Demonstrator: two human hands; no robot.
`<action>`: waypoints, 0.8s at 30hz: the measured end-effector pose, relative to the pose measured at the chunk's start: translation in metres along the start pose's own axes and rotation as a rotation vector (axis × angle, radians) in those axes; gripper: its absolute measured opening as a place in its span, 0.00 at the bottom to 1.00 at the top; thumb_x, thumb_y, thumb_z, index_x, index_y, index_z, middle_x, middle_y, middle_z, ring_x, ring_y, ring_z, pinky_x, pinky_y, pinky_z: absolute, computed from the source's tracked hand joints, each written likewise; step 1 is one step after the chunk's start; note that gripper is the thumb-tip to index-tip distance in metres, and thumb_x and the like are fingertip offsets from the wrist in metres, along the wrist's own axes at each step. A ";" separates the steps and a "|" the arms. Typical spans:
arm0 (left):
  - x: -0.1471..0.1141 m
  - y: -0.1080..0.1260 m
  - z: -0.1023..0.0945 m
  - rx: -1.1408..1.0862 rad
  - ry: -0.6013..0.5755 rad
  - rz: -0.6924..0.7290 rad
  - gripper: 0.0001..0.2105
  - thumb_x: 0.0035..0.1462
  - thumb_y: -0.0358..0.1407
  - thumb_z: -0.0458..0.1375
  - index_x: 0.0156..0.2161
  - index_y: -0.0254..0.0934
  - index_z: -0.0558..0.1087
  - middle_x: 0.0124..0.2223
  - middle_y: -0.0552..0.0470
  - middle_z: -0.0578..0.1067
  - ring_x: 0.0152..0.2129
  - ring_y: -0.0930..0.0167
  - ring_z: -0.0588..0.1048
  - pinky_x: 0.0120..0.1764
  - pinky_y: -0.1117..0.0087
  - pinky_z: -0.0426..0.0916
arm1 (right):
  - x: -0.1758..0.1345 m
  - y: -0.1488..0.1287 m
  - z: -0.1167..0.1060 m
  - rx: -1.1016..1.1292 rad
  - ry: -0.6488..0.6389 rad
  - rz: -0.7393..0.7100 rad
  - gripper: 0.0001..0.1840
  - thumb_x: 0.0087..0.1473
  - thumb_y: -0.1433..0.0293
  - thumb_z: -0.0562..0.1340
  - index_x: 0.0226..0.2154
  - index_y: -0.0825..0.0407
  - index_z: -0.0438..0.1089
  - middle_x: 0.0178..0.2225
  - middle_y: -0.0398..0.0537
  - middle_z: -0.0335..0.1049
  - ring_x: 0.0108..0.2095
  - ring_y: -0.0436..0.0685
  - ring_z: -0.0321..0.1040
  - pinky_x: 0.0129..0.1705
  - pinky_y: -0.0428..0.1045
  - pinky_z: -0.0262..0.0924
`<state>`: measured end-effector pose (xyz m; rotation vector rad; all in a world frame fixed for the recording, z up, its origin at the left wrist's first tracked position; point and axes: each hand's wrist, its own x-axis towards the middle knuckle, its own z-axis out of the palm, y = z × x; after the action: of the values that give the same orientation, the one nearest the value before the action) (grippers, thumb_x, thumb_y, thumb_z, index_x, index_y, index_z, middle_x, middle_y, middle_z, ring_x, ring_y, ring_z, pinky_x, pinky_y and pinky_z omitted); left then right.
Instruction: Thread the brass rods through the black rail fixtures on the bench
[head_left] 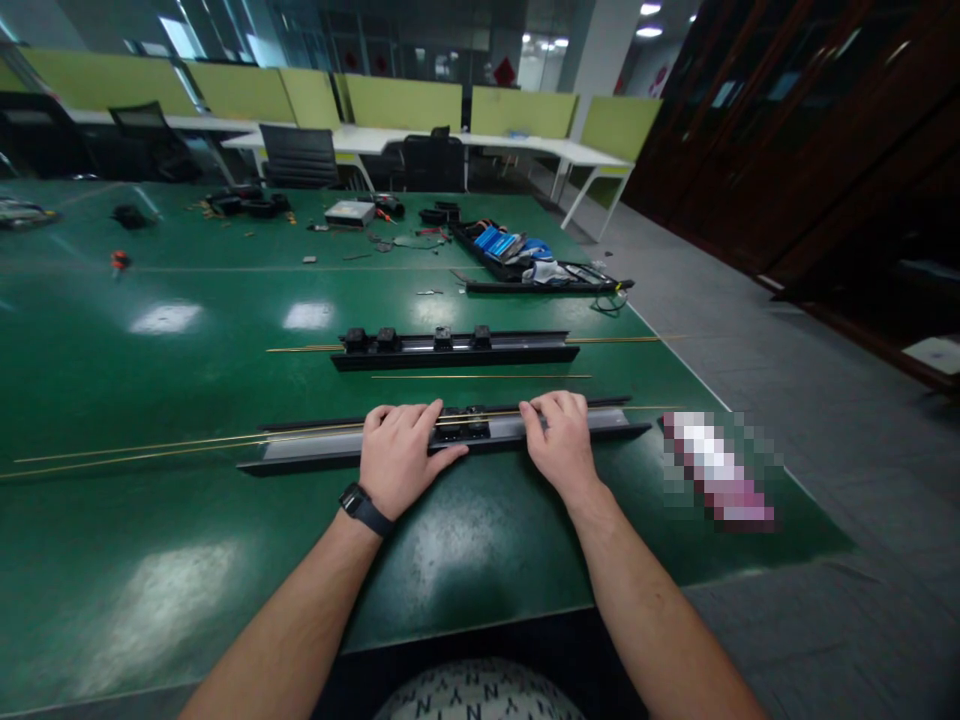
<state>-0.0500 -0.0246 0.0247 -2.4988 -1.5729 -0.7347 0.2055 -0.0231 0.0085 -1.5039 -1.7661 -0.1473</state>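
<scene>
A long black channel [300, 450] with a grey inner floor lies across the green table in front of me. Small black blocks [463, 424] sit in its middle, between my hands. Thin brass rods [172, 443] run along the channel and stick out far past its left end. My left hand [401, 455], with a dark watch on the wrist, wraps over the channel left of the blocks, its thumb along the near wall. To their right, my right hand [561, 440] has thumb and index finger close together at a brass rod; its other fingers curl over the channel.
Behind lies a second black channel [457, 357] with several black blocks and rods. A loose brass rod [480, 377] lies between the channels. A pixelated pink and white item [716, 465] is at the right. Farther back are a black tray [495, 262] and a white box [350, 214].
</scene>
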 end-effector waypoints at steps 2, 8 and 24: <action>0.000 0.000 0.000 -0.003 0.002 -0.001 0.30 0.59 0.57 0.62 0.58 0.38 0.74 0.51 0.40 0.80 0.49 0.54 0.77 0.53 0.51 0.60 | 0.000 0.001 0.000 0.003 -0.002 0.000 0.13 0.67 0.61 0.58 0.33 0.49 0.72 0.36 0.51 0.70 0.44 0.62 0.62 0.49 0.59 0.61; -0.001 0.000 -0.001 0.003 0.003 0.004 0.30 0.59 0.56 0.62 0.58 0.38 0.73 0.52 0.40 0.80 0.48 0.55 0.77 0.53 0.51 0.60 | -0.001 0.001 0.001 0.011 0.008 -0.003 0.11 0.66 0.61 0.60 0.35 0.49 0.72 0.38 0.52 0.71 0.45 0.62 0.63 0.51 0.59 0.61; -0.001 0.000 0.001 0.017 0.008 0.010 0.30 0.59 0.57 0.62 0.57 0.37 0.74 0.51 0.41 0.81 0.48 0.56 0.77 0.53 0.52 0.60 | 0.000 0.003 -0.001 -0.007 0.009 0.023 0.14 0.66 0.61 0.58 0.32 0.50 0.72 0.36 0.52 0.70 0.44 0.62 0.60 0.49 0.59 0.60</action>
<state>-0.0503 -0.0246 0.0238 -2.4867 -1.5561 -0.7268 0.2084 -0.0228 0.0079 -1.5259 -1.7419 -0.1488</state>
